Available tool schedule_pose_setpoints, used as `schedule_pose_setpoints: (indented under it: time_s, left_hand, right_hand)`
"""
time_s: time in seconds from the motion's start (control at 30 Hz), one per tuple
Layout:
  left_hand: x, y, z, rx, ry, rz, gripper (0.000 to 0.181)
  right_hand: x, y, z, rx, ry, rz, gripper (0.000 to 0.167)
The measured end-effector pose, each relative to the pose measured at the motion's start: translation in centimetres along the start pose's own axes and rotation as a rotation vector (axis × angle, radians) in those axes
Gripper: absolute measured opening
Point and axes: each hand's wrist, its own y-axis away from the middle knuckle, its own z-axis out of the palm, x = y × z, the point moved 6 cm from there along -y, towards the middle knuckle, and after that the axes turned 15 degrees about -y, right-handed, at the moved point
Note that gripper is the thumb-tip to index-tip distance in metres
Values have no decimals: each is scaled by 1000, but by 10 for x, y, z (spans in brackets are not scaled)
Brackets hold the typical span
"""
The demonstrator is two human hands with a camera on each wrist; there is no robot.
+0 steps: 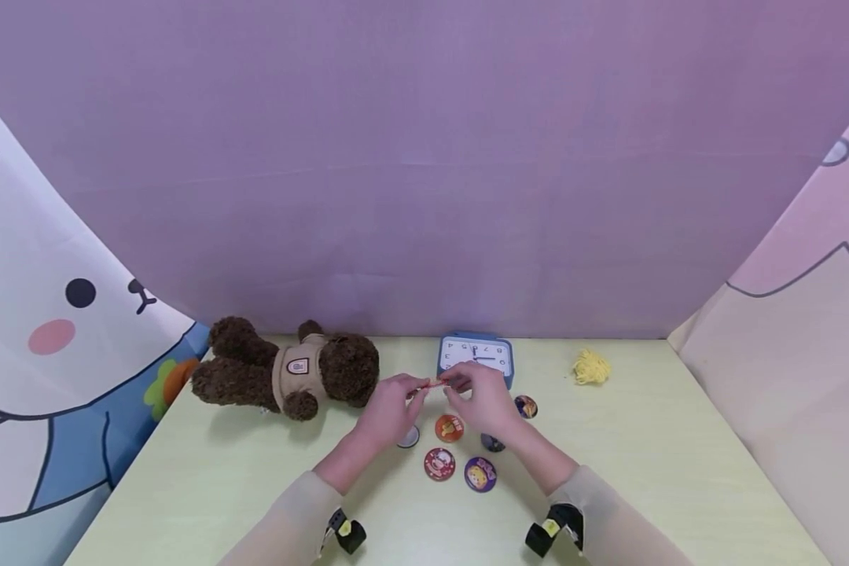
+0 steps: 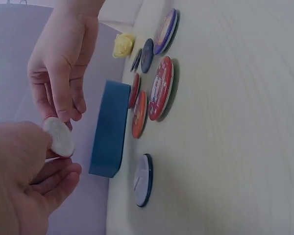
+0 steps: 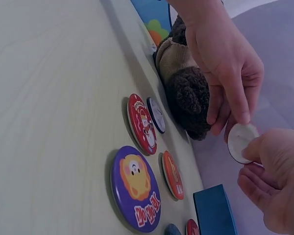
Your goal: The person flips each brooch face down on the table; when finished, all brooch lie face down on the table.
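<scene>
Both hands pinch one round badge between them above the table, its pale back [image 2: 60, 137] facing the left wrist camera. The left hand [image 1: 391, 410] holds one edge with thumb and fingers, and the right hand [image 1: 484, 398] grips the opposite edge. Below them on the table lie an orange badge [image 1: 449, 428], a red badge [image 1: 439, 464] and a purple badge [image 1: 480, 474]. A badge lying pale side up [image 2: 143, 180] is near the left hand. Dark badges [image 1: 493, 442] lie partly under the right forearm. Another red badge [image 2: 134, 91] shows beside the blue clock in the left wrist view.
A blue clock [image 1: 477, 353] is just behind the hands. To the left a brown plush bear [image 1: 300, 369] in a beige top lies on its side. A bundle of yellow yarn [image 1: 591, 367] sits at the back right. A purple cloth hangs behind the table [image 1: 665, 440].
</scene>
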Motion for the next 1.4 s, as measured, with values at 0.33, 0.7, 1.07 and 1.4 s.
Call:
schedule_pose_setpoints:
  time_s: [0.33,0.7,1.07,1.4]
  left_hand:
    - [2,0,-3,24,41,-13,29]
    - [-2,3,5,12,137,-65,49]
    - [-8,4,21,-34,122,-80,36]
    - [-16,4,36,-84,17,-92,28]
  right_hand:
    - [5,-1,-3,-1,-69,65,7]
    - [17,-3,1,9,-210,169,10]
    - [28,0,14,-23,-161,203,17]
    - [32,0,26,-102,-49,162,23]
